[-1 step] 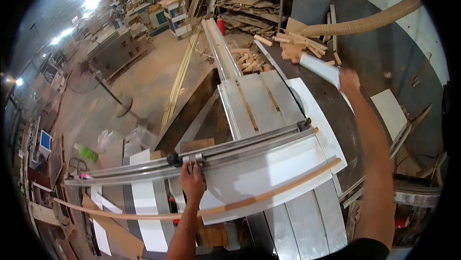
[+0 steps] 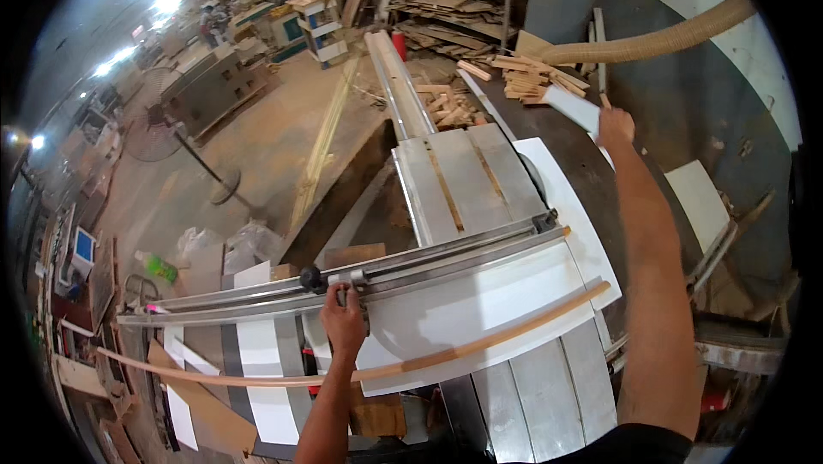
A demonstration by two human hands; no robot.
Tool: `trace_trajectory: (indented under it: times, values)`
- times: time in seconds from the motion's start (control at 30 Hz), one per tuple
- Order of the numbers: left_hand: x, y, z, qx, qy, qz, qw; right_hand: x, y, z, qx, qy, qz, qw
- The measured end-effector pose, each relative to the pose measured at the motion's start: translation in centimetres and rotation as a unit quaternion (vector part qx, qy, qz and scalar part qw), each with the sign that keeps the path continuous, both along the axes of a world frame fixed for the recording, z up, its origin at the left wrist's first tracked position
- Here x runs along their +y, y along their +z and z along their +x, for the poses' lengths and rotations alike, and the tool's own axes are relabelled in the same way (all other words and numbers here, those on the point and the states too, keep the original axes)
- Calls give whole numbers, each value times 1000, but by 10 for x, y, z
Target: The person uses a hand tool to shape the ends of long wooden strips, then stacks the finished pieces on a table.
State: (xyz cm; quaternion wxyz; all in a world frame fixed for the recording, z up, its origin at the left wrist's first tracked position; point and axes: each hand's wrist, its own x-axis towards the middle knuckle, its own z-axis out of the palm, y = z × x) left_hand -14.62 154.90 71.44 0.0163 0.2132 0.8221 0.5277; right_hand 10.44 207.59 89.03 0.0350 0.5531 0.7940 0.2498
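Note:
My left hand (image 2: 343, 327) is closed on the metal stop (image 2: 346, 279) of the long aluminium fence (image 2: 446, 260), beside a black knob (image 2: 311, 277). My right arm reaches far out to the right. At its end my right hand (image 2: 615, 126) grips a white strip of board (image 2: 573, 111), whose far end is close to a stack of cut wood pieces (image 2: 525, 80). Under the fence lies a large white panel (image 2: 463, 305) on the saw table (image 2: 476, 190). A long thin wooden strip (image 2: 480, 349) runs across the panel and out to the left.
A ribbed hose (image 2: 660, 42) comes in from the upper right. Offcuts (image 2: 450, 107) are heaped beyond the saw table. Behind stands a rack (image 2: 454, 3) of boards. On the left are a standing fan (image 2: 201, 160), a green bottle (image 2: 159, 268) and plastic bags (image 2: 249, 245).
My right hand has shifted slightly away and to the left, with the white strip still in it. My left hand stays on the stop.

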Motion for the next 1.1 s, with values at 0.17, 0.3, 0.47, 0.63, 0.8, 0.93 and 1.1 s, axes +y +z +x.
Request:
trace_trajectory:
  times: [0.17, 0.3, 0.47, 0.63, 0.8, 0.93, 1.1]
  values:
    - [-1, 22, 7, 0, 19, -17, 1000, -27, 72, -75, 123, 11, -26, 992]
    - [-3, 30, 6, 10, 20, -2, 1000, -67, 93, -38, 137, 63, 3, 989]
    - [6, 14, 11, 7, 15, 9, 1000, -120, 89, 43, 153, 100, 47, 982]
    - [4, 11, 6, 22, 28, -4, 999, -208, 80, 119, 208, 27, -31, 977]
    - [-2, -28, -16, 109, -9, -39, 993, -324, 45, 167, 354, 57, -168, 918]
    - [-7, -31, 3, -12, -115, 29, 993, -388, -9, 201, 374, 108, -181, 903]
    - [-146, -13, 66, -46, -154, 71, 984, -453, -17, 172, 347, 222, -257, 874]
